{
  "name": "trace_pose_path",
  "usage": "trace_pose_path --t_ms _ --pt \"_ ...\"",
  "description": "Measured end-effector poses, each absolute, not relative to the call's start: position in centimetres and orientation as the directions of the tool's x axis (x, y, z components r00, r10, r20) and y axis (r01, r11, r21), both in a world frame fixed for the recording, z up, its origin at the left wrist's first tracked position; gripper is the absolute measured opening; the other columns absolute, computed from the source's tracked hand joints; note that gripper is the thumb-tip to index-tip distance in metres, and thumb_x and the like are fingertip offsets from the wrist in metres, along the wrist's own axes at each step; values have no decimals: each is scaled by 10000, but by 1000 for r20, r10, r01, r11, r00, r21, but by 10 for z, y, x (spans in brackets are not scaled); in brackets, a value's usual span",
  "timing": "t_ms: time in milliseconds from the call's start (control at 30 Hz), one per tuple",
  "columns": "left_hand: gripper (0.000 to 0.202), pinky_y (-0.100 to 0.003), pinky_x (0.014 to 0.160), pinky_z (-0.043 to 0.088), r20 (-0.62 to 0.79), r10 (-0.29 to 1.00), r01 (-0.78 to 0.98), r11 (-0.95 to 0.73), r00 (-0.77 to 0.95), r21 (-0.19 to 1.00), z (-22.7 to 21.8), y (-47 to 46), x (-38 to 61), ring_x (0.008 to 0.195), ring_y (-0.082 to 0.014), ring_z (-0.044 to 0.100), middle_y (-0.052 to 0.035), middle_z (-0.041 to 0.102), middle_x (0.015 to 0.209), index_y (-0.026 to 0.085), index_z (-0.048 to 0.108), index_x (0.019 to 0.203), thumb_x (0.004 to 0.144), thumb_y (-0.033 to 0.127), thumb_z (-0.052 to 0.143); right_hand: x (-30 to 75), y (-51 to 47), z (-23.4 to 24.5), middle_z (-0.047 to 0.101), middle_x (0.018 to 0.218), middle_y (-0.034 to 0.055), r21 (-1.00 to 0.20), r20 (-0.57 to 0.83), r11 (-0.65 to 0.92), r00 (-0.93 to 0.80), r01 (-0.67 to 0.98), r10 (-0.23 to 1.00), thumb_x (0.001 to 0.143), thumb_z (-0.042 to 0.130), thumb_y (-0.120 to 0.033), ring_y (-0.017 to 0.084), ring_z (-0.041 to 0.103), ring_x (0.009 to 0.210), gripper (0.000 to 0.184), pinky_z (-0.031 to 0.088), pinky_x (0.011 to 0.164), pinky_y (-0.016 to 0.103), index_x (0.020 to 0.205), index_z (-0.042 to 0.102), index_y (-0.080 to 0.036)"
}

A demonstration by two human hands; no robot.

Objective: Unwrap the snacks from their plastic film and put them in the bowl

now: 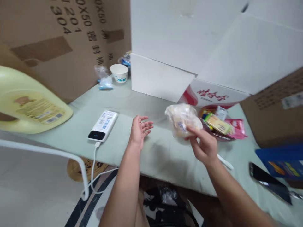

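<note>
My right hand (204, 145) pinches a crumpled, translucent plastic bag (183, 119) with something pale inside; its contents are too blurred to name. The bag is lifted above the pale green tabletop (163, 145). My left hand (141, 129) is open over the middle of the table, fingers spread and holding nothing. Just beyond the right hand lies a pile of packaged snacks (219, 123), with yellow, pink and brown wrappers. Left of the left hand rests a white power bank (103, 126) with a lit display and a cable plugged in.
Large white cardboard panels (163, 75) stand at the back. A paper bowl (119, 74) and a small plastic bag (105, 82) are at the back left. A yellow jug (30, 101) stands far left. A black phone (270, 183) and a blue package (281, 162) lie at the right.
</note>
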State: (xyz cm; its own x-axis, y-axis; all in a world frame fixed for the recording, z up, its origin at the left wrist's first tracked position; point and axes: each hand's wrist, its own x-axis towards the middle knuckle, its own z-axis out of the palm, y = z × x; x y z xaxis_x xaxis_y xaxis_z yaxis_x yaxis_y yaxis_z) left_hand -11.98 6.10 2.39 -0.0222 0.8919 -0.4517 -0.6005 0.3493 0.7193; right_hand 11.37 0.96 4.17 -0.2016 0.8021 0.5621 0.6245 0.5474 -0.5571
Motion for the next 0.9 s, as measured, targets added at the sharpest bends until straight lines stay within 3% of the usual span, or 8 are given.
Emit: trace_pose_path --t_ms 167,267,433,533,600,667,767,900 --pt "688 -354 765 543 -249 785 -448 547 566 707 20 47 -35 858 -214 694 -42 725 1042 322 526 1344 743 623 669 163 -58 9 756 817 10 -602 597 565 -150 564 788 899 499 -114 182 714 655 485 573 605 320 1315 607 -337" --pt "626 -345 795 542 -238 818 -433 497 524 752 17 42 3 892 -216 692 -37 731 1069 303 583 1306 735 527 710 181 -64 -11 776 897 17 -634 528 527 -182 566 830 897 494 -135 171 731 686 536 577 611 304 1394 536 -331" --pt "391 -289 738 515 -241 911 -332 353 334 875 21 38 26 873 -214 662 -84 737 1033 166 748 941 687 463 728 213 -72 -38 766 1101 56 -773 405 370 -48 515 913 899 566 -218 168 732 676 717 552 543 283 1541 276 -349" --pt "367 -271 707 496 -236 925 -165 294 299 942 21 29 33 870 -202 654 -78 718 1145 191 763 961 649 383 798 225 -74 -38 626 1371 136 -807 427 361 39 468 903 847 664 -297 251 711 1071 828 604 720 364 1553 234 -325" --pt "350 -290 759 509 -184 931 -69 215 315 974 17 24 40 965 -230 652 -84 694 1210 206 768 971 681 401 797 228 -73 -32 519 1480 150 -790 455 402 3 463 891 804 721 -340 298 577 1301 700 567 935 454 1445 443 -303" --pt "334 -325 861 513 -84 932 24 81 351 996 10 22 46 1102 -266 619 -99 672 1230 212 773 982 722 422 776 228 -71 -26 517 1473 134 -776 481 439 -26 452 876 810 723 -346 303 536 1337 377 511 1027 478 1174 647 -282" --pt "291 -367 974 486 28 922 155 -95 386 983 1 24 54 1224 -286 555 -112 628 1240 219 778 977 761 411 743 226 -70 -17 660 1258 105 -801 516 472 26 370 856 871 656 -299 258 637 1166 40 517 988 448 869 667 -260" --pt "257 -380 932 505 24 898 249 -147 439 957 -4 20 56 1171 -292 572 -128 582 1224 206 786 894 786 422 700 223 -71 -13 711 940 55 -862 469 417 140 289 872 872 628 -270 236 667 970 76 514 933 428 797 628 -258"
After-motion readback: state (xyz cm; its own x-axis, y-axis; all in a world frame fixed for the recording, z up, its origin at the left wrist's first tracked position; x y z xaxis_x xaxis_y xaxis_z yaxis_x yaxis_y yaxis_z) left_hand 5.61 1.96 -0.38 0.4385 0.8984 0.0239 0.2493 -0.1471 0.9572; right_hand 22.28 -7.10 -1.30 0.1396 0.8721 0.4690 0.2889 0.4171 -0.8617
